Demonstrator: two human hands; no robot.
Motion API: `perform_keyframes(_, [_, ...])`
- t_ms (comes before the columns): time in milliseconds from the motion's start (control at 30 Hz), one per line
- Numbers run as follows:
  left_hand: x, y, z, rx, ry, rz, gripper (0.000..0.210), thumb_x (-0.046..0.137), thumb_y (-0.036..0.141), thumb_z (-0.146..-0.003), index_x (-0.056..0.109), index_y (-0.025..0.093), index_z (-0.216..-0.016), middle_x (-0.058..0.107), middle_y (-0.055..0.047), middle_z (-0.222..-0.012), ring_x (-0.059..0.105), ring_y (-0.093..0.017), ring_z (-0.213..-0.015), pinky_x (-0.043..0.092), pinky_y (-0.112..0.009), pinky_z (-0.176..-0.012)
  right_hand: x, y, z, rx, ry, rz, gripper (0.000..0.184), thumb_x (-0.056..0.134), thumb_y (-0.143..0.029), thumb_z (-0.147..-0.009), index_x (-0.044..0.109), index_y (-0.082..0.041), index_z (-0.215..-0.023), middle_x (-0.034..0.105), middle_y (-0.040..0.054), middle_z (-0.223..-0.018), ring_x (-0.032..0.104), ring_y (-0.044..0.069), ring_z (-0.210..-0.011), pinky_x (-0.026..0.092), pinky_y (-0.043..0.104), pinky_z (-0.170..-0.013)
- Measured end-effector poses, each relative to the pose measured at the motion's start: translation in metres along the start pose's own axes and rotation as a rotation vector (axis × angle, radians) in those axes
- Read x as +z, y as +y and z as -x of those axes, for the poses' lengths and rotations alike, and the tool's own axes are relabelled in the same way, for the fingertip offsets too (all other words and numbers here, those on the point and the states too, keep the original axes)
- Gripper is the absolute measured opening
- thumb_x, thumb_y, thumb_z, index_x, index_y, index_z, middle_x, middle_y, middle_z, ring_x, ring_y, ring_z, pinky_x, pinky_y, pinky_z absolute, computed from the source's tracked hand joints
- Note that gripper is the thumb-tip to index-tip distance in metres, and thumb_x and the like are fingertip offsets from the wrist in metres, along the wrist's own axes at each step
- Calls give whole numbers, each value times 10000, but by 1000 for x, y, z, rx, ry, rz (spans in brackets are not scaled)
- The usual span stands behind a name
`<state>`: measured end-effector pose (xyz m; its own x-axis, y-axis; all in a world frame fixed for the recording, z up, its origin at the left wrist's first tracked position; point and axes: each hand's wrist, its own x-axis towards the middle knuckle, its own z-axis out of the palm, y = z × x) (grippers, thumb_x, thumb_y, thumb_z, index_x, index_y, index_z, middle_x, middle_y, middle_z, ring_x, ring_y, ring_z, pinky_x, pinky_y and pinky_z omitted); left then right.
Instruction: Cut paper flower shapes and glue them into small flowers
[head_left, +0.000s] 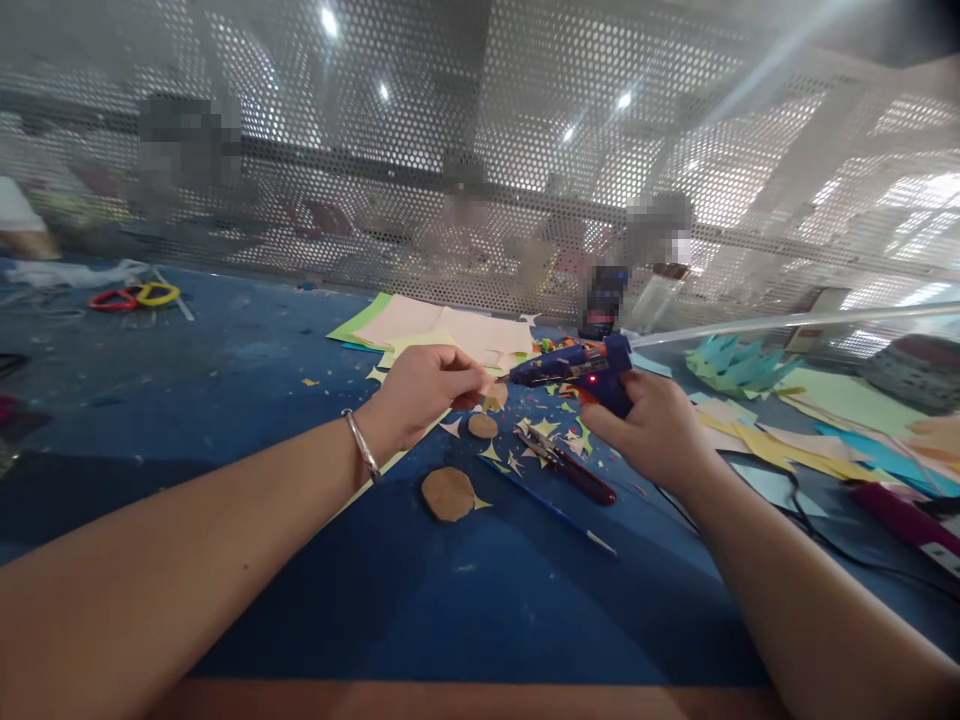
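My right hand is closed around the grip of a dark blue hot glue gun, whose red light is lit. A long translucent glue stick runs out of its back end. My left hand pinches a small pale paper piece right at the gun's nozzle; whether the tip touches it I cannot tell. Just below lies a small brown disc. Nearer to me is a larger brown round piece. Red-handled pliers and a thin blue brush-like stick lie beside them.
Pale and green paper sheets lie behind my left hand. Paper scraps litter the middle. To the right are a spiky teal paper shape, coloured strips and a black cable. Red-and-yellow-handled scissors lie far left. A perforated screen stands behind.
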<state>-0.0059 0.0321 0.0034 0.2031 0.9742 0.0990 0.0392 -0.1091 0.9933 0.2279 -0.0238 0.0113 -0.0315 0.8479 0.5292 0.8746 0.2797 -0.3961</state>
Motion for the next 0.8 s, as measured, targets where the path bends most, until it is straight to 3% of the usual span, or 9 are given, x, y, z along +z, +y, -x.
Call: perform_keyframes(800, [0, -1, 2, 6, -4, -36, 101, 716, 97, -761, 706, 152, -677, 659, -5, -638, 594, -90, -592, 495, -218, -611, -1, -1, 2, 39, -1, 123, 296, 483, -420, -737, 385, -238, -524, 412, -19, -460, 383, 129, -456, 252, 278, -474])
